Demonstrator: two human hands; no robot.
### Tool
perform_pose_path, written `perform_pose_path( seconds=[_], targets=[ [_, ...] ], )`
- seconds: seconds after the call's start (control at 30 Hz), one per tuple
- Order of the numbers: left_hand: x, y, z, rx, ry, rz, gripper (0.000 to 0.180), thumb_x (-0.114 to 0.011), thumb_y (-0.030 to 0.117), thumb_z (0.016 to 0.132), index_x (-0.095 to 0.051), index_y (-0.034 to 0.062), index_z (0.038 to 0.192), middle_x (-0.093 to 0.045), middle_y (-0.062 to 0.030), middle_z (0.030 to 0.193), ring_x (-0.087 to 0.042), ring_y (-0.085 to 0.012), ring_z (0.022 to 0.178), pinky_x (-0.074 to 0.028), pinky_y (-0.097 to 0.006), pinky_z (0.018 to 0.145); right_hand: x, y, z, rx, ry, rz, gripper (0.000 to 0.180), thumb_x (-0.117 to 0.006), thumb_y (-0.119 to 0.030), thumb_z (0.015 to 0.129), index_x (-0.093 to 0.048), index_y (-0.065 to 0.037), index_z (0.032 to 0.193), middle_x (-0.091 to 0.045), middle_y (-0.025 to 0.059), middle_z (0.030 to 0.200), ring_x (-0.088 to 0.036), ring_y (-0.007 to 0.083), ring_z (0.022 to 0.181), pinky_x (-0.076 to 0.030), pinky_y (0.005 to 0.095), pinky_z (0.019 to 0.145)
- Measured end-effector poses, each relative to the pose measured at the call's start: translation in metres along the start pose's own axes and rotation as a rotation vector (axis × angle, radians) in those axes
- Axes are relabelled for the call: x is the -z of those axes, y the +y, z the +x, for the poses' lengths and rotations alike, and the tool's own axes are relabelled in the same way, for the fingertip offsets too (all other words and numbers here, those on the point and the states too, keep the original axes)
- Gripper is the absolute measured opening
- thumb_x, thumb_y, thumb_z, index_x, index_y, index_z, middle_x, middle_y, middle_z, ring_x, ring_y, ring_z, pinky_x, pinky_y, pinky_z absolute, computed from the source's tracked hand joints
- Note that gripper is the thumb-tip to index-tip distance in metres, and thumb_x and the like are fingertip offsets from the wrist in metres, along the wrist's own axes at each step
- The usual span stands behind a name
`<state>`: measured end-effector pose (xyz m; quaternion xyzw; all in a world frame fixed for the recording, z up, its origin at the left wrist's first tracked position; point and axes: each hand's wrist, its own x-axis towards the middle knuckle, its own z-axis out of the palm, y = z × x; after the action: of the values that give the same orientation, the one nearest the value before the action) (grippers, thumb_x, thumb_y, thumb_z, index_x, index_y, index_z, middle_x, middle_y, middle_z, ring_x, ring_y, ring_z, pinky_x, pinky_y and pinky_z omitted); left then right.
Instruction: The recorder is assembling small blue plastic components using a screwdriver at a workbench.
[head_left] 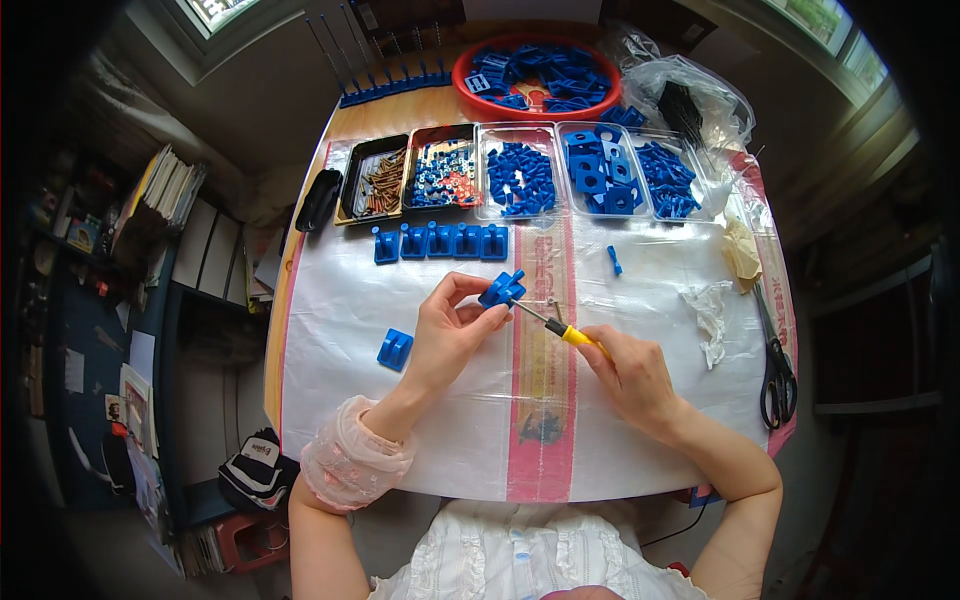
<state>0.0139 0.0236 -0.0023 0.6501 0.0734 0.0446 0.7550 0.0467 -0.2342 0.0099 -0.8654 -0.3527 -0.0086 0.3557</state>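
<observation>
Two bare hands at work above the middle of the desk (330,300). Left hand (450,335) raised, fingers (470,290) closed around a small blue plastic part (503,289), held just clear of the white sheet (640,330). Right hand (630,375) resting nearer the front edge, fingers wrapped on the yellow handle of a small screwdriver (560,328), shaft angled up and leftward, tip touching the held part. One finished-looking blue block (395,349) lying alone toward the left edge, well apart from the hands. Row of five like blocks (440,243) lined up beyond, nearer the far edge. Behind that row, several trays along the far edge: dark tray of brown screws (378,180), tray of mixed small hardware (443,172), clear trays of blue pieces (590,175). Red bowl of blue pieces (470,95) at the far edge. Black scissors (777,375) by the right edge, crumpled clear wrapper (712,315) just beside them.
</observation>
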Motion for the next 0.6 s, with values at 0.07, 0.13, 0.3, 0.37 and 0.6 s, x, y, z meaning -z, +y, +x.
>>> perform_pose_path(
  seconds=[0.07, 0.13, 0.3, 0.37, 0.6],
  targets=[
    [0.000, -0.001, 0.000, -0.004, 0.000, -0.004, 0.030, -0.073, 0.003, 0.093, -0.055, -0.0041, 0.115, -0.065, -0.0155, 0.118, -0.073, -0.0199, 0.100, -0.061, -0.028, 0.087, 0.000, -0.001, 0.001, -0.040, -0.034, 0.062, 0.030, -0.074, -0.018, 0.092, -0.059, -0.002, 0.113, -0.068, 0.0148, 0.079, -0.068, 0.0336, 0.067, -0.050, 0.0419, 0.055],
    [0.001, -0.002, 0.001, -0.007, 0.003, -0.007, 0.030, -0.073, 0.003, 0.093, -0.055, -0.0041, 0.115, -0.065, -0.0154, 0.118, -0.073, -0.0200, 0.100, -0.061, -0.028, 0.087, 0.004, -0.007, 0.002, -0.042, -0.021, 0.115, 0.032, -0.075, -0.016, 0.091, -0.057, -0.002, 0.113, -0.068, 0.0162, 0.082, -0.068, 0.0348, 0.068, -0.051, 0.0431, 0.056],
    [0.001, -0.002, 0.002, -0.001, -0.003, 0.003, 0.030, -0.074, 0.003, 0.092, -0.055, -0.0043, 0.115, -0.065, -0.0153, 0.118, -0.073, -0.0199, 0.100, -0.062, -0.028, 0.087, -0.004, 0.000, -0.001, 0.043, 0.072, 0.065, 0.033, -0.078, -0.013, 0.088, -0.054, -0.002, 0.108, -0.066, 0.0164, 0.084, -0.068, 0.0351, 0.069, -0.051, 0.0425, 0.054],
    [0.001, -0.002, 0.002, -0.001, -0.006, 0.008, 0.030, -0.074, 0.003, 0.092, -0.055, -0.0043, 0.115, -0.065, -0.0154, 0.118, -0.073, -0.0200, 0.100, -0.062, -0.027, 0.086, -0.007, 0.006, -0.002, 0.105, 0.098, 0.017, 0.031, -0.078, -0.012, 0.088, -0.054, -0.002, 0.105, -0.065, 0.0153, 0.083, -0.068, 0.0335, 0.068, -0.051, 0.0410, 0.053],
    [0.002, -0.002, 0.001, -0.004, -0.024, 0.007, 0.031, -0.073, 0.001, 0.093, -0.053, -0.0047, 0.116, -0.064, -0.0169, 0.120, -0.075, -0.0225, 0.098, -0.062, -0.025, 0.084, -0.001, 0.003, 0.002, 0.145, 0.160, -0.100, 0.025, -0.080, -0.018, 0.087, -0.061, -0.004, 0.096, -0.066, 0.0095, 0.077, -0.065, 0.0256, 0.059, -0.048, 0.0369, 0.049]
  ],
)
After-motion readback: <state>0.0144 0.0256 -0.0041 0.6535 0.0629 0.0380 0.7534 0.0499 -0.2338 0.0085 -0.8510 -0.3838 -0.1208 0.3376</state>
